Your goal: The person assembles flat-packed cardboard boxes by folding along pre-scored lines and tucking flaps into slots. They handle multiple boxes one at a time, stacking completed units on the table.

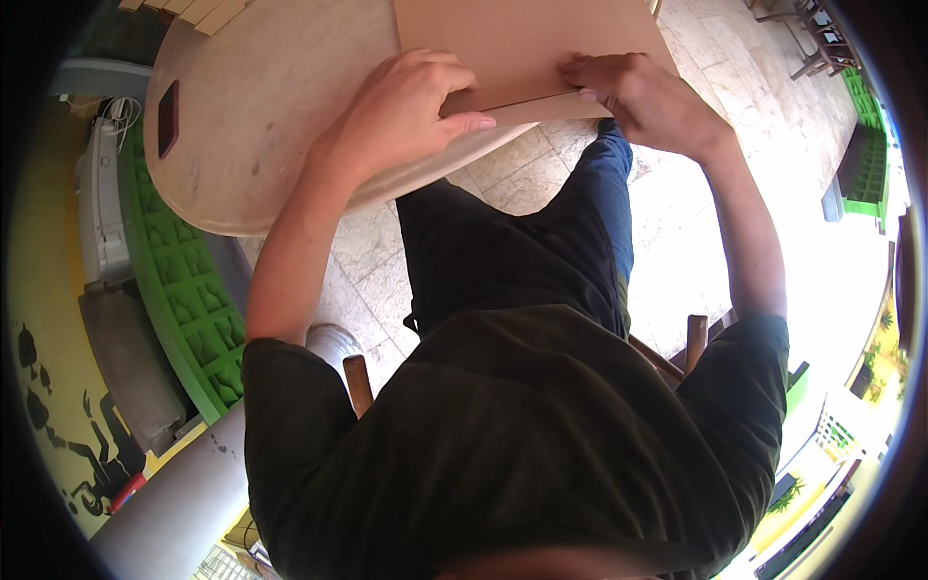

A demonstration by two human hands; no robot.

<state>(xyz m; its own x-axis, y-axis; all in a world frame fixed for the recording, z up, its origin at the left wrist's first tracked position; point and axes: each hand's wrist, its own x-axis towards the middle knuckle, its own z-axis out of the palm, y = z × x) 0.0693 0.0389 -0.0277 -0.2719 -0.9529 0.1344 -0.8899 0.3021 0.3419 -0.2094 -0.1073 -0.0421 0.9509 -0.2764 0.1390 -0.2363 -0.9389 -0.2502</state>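
Note:
A large flat sheet of brown cardboard (541,43) lies over the right side of the round, worn table top and juts past its near edge. A narrow strip along its near side shows a crease or fold line. At the left end of that strip my left hand (411,106) is closed on the cardboard, fingers curled on top and thumb along the near edge. My right hand (652,101) pinches the same edge farther right, thumb and fingers bent together. Parts of the fingertips of both hands are hidden.
A phone (169,119) in a reddish case rests near the left rim of the table (261,126). Several cardboard pieces (208,12) are at the far left. Green moulded panels (184,280) stand left of the table. Wooden chair parts (358,385) flank my body.

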